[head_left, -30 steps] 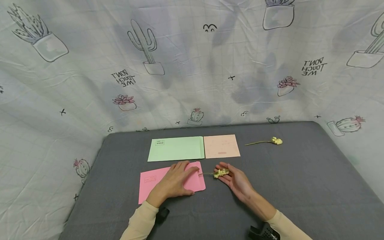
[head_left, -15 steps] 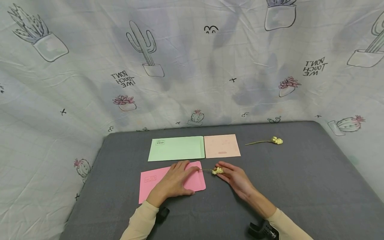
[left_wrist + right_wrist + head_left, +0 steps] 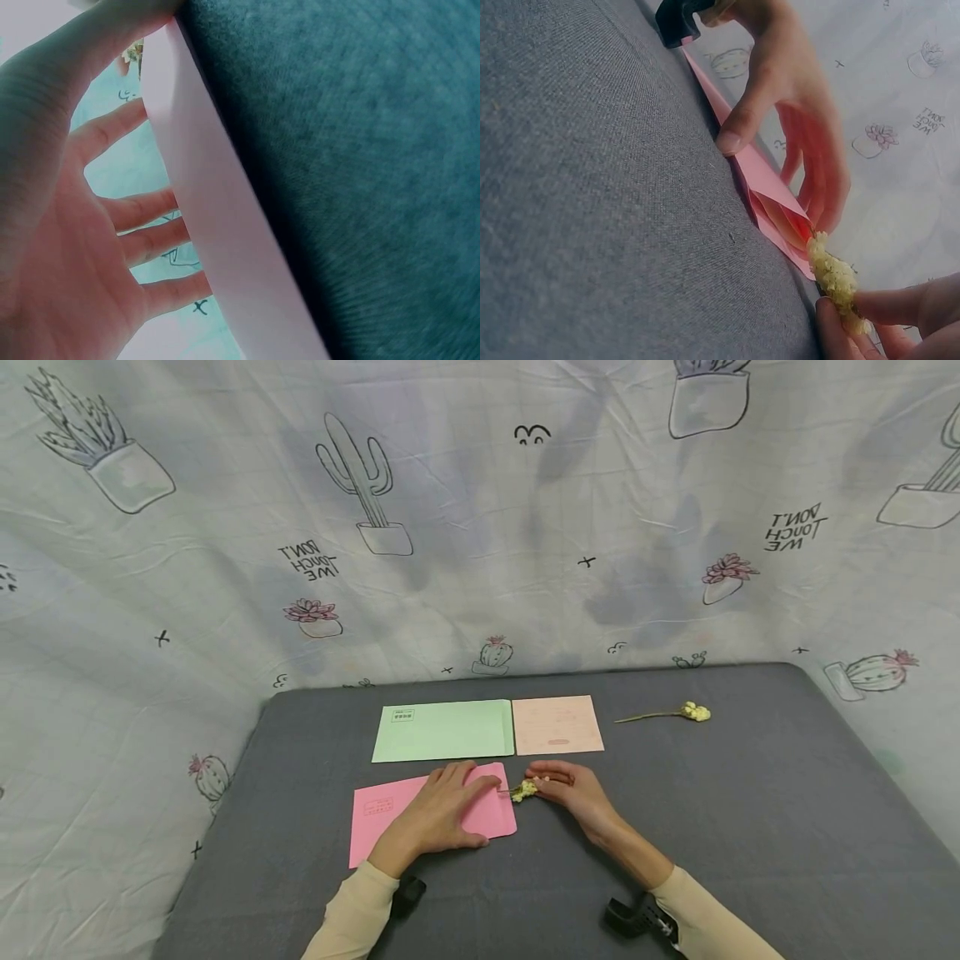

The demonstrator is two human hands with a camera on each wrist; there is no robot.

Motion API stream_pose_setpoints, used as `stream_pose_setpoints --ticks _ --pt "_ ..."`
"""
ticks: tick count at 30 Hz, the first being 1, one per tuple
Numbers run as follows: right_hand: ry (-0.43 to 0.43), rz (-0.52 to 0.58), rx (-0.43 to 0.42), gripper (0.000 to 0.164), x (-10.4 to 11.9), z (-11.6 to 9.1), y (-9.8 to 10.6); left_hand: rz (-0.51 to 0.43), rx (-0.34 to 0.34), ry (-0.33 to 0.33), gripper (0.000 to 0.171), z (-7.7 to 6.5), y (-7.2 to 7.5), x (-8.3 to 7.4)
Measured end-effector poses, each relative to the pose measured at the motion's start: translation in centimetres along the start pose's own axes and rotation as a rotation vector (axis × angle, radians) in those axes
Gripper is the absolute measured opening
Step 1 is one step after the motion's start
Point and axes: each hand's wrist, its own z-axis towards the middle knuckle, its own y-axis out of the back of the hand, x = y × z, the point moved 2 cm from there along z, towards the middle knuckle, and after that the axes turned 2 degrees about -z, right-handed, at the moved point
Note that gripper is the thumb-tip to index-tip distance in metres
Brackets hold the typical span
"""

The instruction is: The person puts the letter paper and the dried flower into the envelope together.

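A pink envelope (image 3: 489,814) lies on the grey table, its mouth end to the right. My left hand (image 3: 437,810) spans it, thumb at the near edge and fingertips at the far edge, holding it between them. In the right wrist view the envelope's mouth (image 3: 780,217) gapes. A stem of small yellow dried flowers (image 3: 524,790) is in my right hand (image 3: 579,793), which pinches the flower head between thumb and fingers. The thin stem points left into the envelope's mouth; its far end is hidden. The blossoms (image 3: 835,276) stay outside, close to the opening.
A light green envelope (image 3: 442,733) and a peach envelope (image 3: 557,727) lie side by side farther back. Another yellow dried flower stem (image 3: 694,712) lies to their right. A patterned cloth (image 3: 465,527) hangs behind the grey table (image 3: 720,827).
My right hand has moved left with the dried flower, bringing its blossoms nearer the pink envelope. Less stem shows outside. The right fingers have closed more around the flower head; my left hand stays put.
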Motion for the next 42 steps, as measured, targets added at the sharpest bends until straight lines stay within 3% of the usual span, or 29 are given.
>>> stream_pose_setpoints --ticks 14,27,42 --pt "0.032 -0.157 -0.112 0.031 0.5 0.9 -0.9 0.015 -0.008 -0.004 0.079 0.2 0.0 0.0" --pt "0.13 -0.316 -0.175 0.021 0.5 1.1 -2.1 0.014 -0.017 -0.024 0.08 0.3 0.1 -0.1" --pt "0.074 -0.246 -0.147 0.024 0.2 1.0 -1.7 0.026 -0.01 -0.043 0.079 0.3 0.2 -0.1"
